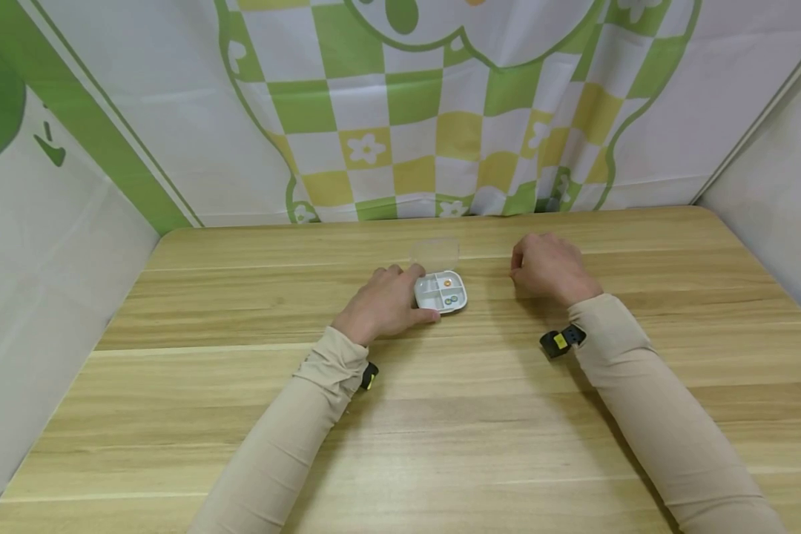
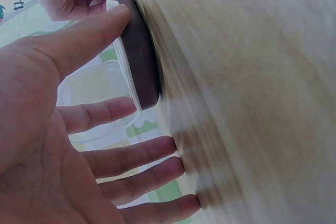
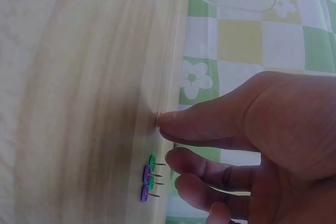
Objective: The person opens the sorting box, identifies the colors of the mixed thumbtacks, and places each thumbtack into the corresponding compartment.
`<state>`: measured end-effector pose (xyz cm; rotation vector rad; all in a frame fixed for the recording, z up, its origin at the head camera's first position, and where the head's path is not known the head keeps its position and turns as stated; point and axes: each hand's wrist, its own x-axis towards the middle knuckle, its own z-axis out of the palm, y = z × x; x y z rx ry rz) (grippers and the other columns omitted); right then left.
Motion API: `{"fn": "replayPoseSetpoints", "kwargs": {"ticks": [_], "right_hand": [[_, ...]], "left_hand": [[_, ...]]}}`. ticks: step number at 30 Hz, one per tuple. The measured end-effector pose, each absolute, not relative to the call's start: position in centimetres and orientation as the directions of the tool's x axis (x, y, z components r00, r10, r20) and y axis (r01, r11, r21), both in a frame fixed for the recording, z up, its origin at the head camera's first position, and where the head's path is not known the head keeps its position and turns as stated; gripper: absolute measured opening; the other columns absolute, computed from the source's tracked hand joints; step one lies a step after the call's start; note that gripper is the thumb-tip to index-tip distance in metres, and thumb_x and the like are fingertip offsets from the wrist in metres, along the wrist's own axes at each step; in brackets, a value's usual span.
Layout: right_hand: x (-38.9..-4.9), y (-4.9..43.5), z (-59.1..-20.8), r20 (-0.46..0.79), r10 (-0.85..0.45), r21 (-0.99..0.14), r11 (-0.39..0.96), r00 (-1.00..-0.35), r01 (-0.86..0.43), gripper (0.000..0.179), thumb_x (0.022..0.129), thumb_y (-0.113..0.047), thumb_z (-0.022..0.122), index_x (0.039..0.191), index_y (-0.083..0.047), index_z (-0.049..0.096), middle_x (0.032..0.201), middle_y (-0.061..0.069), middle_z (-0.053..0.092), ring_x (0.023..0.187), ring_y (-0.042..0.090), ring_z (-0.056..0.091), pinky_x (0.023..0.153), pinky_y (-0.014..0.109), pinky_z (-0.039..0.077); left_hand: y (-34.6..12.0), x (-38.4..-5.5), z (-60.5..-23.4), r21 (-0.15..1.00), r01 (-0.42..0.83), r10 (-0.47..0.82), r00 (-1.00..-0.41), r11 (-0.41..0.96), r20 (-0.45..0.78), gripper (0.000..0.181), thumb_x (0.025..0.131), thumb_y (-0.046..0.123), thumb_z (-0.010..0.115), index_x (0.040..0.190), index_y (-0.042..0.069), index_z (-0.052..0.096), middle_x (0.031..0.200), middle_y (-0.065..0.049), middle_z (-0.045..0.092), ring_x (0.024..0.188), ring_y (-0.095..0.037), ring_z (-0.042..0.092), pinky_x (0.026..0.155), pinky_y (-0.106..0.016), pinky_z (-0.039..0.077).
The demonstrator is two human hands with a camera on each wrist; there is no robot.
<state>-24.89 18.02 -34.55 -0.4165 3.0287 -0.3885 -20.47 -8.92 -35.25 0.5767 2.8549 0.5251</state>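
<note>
Beyond both hands, a green, white and yellow checked curtain (image 1: pixel 414 119) hangs behind a wooden table (image 1: pixel 400 445). Just beside the fingers of the right hand (image 1: pixel 552 267), two green thumbtacks (image 3: pixel 151 159) and two purple thumbtacks (image 3: pixel 146 173) rest points up; that hand blocks them from the head view. Its thumb and forefinger pinch a small orange disc (image 3: pixel 158 119), mostly hidden, at the tabletop. Between the hands, a white box (image 1: pixel 441 289) is gripped by the left hand (image 1: pixel 389 302), thumb and index finger at its sides, other fingers spread. Its clear lid (image 1: pixel 435 254) stands open beyond the left fingertips. Of four compartments, the two toward the right hand hold one orange piece (image 1: pixel 448 283) and, nearer the wearer, two greenish pieces (image 1: pixel 449 302).
</note>
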Motion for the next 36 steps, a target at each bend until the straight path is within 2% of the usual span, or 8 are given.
{"fn": "replayPoseSetpoints", "kwargs": {"ticks": [36], "right_hand": [[-24.81, 17.94, -34.38, -0.003, -0.284, -0.257, 0.927, -0.959, -0.274, 0.013, 0.086, -0.011, 0.064, 0.075, -0.012, 0.072, 0.083, 0.01, 0.069, 0.079, 0.031, 0.063, 0.064, 0.049, 0.05]], "left_hand": [[-8.86, -20.52, -35.39, 0.365, 0.344, 0.405, -0.909, 0.865, -0.103, 0.074, 0.089, 0.047, 0.077, 0.144, 0.006, 0.049, 0.126, -0.02, 0.06, 0.112, -0.035, 0.055, 0.092, -0.048, 0.049]]}}
